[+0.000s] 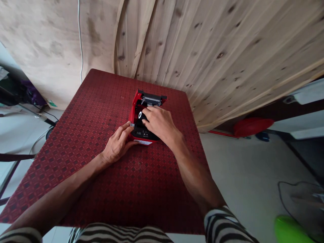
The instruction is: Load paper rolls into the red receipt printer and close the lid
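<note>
A red and black label printer [145, 137] stands on the table with its lid [152, 98] raised at the back. My left hand [117, 144] grips the printer's front left corner, fingertips on the upper edge and thumb low along the front. Inside the open bay, a black roll with a white ring at its end [140, 115] shows at the left of my right hand [162, 123]. The thumb and fingers of that hand are closed round the roll, and the back of the hand hides the bay's right side.
The table [141, 182] has a dark red patterned cover. Behind it rises a wooden plank wall [197, 44], with a white cable [80, 40] hanging at the left. A dark chair [15, 157] stands left; a red object [253, 126] and a green one [291, 229] are at the right.
</note>
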### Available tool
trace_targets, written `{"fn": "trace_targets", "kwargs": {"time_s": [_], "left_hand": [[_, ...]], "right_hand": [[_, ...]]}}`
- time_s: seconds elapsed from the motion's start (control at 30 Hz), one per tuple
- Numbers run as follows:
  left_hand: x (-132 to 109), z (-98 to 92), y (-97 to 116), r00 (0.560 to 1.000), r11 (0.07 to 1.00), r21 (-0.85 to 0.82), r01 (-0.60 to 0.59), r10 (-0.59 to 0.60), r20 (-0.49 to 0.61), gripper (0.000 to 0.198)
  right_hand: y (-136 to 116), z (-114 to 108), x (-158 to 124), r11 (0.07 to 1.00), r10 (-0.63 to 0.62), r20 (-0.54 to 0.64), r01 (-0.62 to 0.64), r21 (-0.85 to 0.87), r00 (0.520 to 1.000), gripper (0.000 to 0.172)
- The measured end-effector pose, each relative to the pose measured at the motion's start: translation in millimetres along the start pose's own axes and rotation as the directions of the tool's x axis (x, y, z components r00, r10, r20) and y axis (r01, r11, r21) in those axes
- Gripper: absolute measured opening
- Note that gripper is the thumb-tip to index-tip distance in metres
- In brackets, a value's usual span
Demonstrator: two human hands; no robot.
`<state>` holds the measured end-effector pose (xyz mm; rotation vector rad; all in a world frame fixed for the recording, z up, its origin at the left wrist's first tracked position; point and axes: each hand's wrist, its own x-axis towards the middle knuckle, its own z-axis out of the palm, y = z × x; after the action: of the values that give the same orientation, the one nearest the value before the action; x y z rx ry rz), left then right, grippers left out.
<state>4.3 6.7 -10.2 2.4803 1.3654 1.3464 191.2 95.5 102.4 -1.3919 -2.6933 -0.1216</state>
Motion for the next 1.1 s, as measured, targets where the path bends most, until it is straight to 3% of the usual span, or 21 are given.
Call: {"fn": "trace_targets", "kwargs": {"time_s": [0.1, 0.17, 0.23, 0.3, 0.4, 0.53, 0.63, 0.73, 0.87, 0.93, 0.97, 1.03, 1.07, 1.1], "left_hand": [[-0.3, -0.5, 0.6, 1.000, 1.000, -0.005, 0.018, -0.018, 0.011, 0.064], [-1.2, -1.0, 0.6, 0.999, 0.999, -0.018, 0.032, -0.032, 0.013, 0.065], [-2.3, -1.4, -0.1, 0.999, 0.998, -0.045, 0.045, -0.044, 0.025, 0.064], [-2.9, -1.5, -1.2, 0.998, 0.997, -0.061, 0.051, -0.049, 0.033, 0.064], [-2.3, -0.4, -2.8, 0.999, 0.999, -0.035, 0.033, -0.032, 0.016, 0.069], [0.1, 1.8, -4.1, 1.000, 1.000, -0.011, 0.010, -0.010, -0.001, 0.071], [1.2, 2.0, -5.5, 1.000, 1.000, -0.008, -0.008, 0.008, -0.012, 0.071], [1.5, 1.7, -7.8, 1.000, 1.000, -0.004, -0.024, 0.024, -0.006, 0.074], [1.8, 1.4, -9.9, 1.000, 1.000, -0.023, -0.011, 0.011, 0.004, 0.079], [1.8, 1.4, -9.8, 1.000, 0.999, -0.037, 0.006, -0.006, 0.006, 0.079], [1.8, 1.4, -9.6, 1.000, 0.999, -0.043, 0.013, -0.013, 0.005, 0.079], [1.8, 1.5, -9.1, 1.000, 0.998, -0.054, 0.023, -0.022, 0.004, 0.078], [1.8, 1.6, -9.0, 1.000, 0.998, -0.057, 0.024, -0.024, 0.003, 0.078], [1.8, 1.8, -9.0, 1.000, 0.998, -0.057, 0.023, -0.023, 0.001, 0.078]], "right_hand": [[4.9, -13.3, -18.9, 0.997, 0.018, -0.194, -0.004, 0.072, 0.981, 0.013], [8.3, -27.2, -40.9, 0.971, 0.046, -0.329, 0.035, 0.236, 0.943, 0.016], [9.3, -38.1, -69.2, 0.885, 0.115, -0.393, 0.085, 0.458, 0.912, 0.022], [6.3, -38.4, -99.5, 0.750, 0.189, -0.348, 0.094, 0.654, 0.918, 0.027], [-6.6, -12.9, -139.0, 0.588, 0.226, -0.190, 0.021, 0.809, 0.955, 0.030], [-30.6, 44.8, -171.0, 0.509, 0.299, -0.024, -0.138, 0.850, 0.954, 0.028], [-43.5, 73.3, -181.2, 0.466, 0.342, 0.042, -0.208, 0.860, 0.939, 0.026], [-47.5, 78.7, -186.4, 0.432, 0.354, 0.047, -0.208, 0.878, 0.934, 0.029], [-32.3, 68.1, -195.1, 0.305, 0.328, 0.104, -0.209, 0.929, 0.939, 0.055], [-14.5, 65.8, -198.3, 0.228, 0.437, 0.124, -0.243, 0.943, 0.891, 0.049], [-3.9, 66.9, -198.3, 0.216, 0.544, 0.108, -0.264, 0.940, 0.832, 0.041], [18.1, 74.2, -193.9, 0.245, 0.746, 0.025, -0.310, 0.919, 0.665, 0.037], [28.1, 79.9, -189.4, 0.280, 0.798, -0.028, -0.330, 0.901, 0.602, 0.043], [36.7, 86.6, -184.0, 0.320, 0.814, -0.069, -0.347, 0.882, 0.577, 0.052]]}}
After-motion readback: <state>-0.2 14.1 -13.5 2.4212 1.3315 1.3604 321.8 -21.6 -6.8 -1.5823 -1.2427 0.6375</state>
